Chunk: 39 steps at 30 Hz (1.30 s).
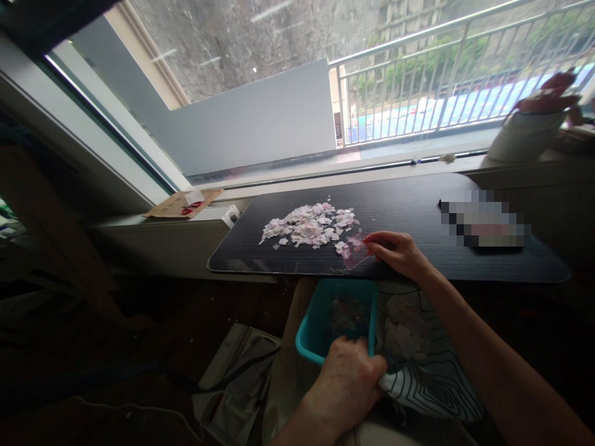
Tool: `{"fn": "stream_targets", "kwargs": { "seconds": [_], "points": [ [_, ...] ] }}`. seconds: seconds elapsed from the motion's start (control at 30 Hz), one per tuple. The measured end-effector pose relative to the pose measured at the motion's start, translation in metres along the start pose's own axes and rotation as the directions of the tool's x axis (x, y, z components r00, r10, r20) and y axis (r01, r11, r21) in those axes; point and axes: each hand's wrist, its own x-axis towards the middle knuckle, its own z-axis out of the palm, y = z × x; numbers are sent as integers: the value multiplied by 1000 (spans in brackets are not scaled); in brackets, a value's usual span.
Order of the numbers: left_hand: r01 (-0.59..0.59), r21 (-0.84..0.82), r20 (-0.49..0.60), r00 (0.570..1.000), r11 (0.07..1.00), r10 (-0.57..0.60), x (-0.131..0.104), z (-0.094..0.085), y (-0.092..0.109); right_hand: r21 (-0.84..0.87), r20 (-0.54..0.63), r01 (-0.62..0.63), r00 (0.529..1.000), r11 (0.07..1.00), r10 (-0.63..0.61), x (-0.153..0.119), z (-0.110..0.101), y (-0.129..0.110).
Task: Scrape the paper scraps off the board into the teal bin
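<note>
Holding work close to the body, the two hands divide the load around a teal bin point(305, 347), the landmark for all positions given. The left hand point(348, 375) is closed over the bin's near rim, presumably to steady it at the bench edge; whether it also pinches the patterned cloth point(432, 390), right of the bin, cannot be told. The right hand point(397, 253), beyond the bin and to its right, pinches a translucent pink sheet point(356, 255) between thumb and fingers, a light grip that probably suits thin film. Scraps point(309, 228) lie heaped on the dark bench point(409, 204), beyond the bin and leftward, seemingly gathered within easy reach. Dim contents point(348, 313) inside the bin are indistinct.
</note>
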Motion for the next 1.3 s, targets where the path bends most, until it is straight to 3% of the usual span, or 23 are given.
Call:
{"fn": "stream_targets", "kwargs": {
  "seconds": [0.2, 0.4, 0.57, 0.73, 0.9, 1.03, 1.1, 1.2, 1.3],
  "points": [
    [19, -18, 0, 1000, 1000, -19, -1, -2, 1, 38, -43, -25, 999, 999, 27, 1, 0, 0],
    [41, -35, -6, 999, 999, -41, -3, 3, 4, 43, 124, -41, 992, 998, 36, 1, -2, 1],
    [34, -49, -23, 999, 998, -35, -4, 4, 5, 58, 20, -64, 998, 996, 63, 2, -3, 2],
    [-2, -39, -85, 996, 999, -1, -7, 2, 6, 24, 132, -106, 986, 994, 102, 1, -4, 2],
    [0, -28, -97, 995, 1000, -3, -8, 0, 6, 85, 77, -88, 994, 992, 81, 3, -6, 5],
    [7, -22, -77, 997, 1000, -8, -3, 2, 2, 58, 143, -84, 987, 995, 75, 5, -7, 9],
    [8, -14, -82, 997, 1000, -9, -2, 1, 0, 71, 80, -59, 995, 996, 53, 6, -6, 10],
    [32, -6, -102, 994, 999, -33, -5, -2, -3, 67, -122, -23, 992, 997, 31, 8, -3, 11],
    [68, -11, -124, 990, 998, -68, -11, -4, -7, 38, -187, -6, 982, 999, 13, 10, 1, 14]
  ]
}}
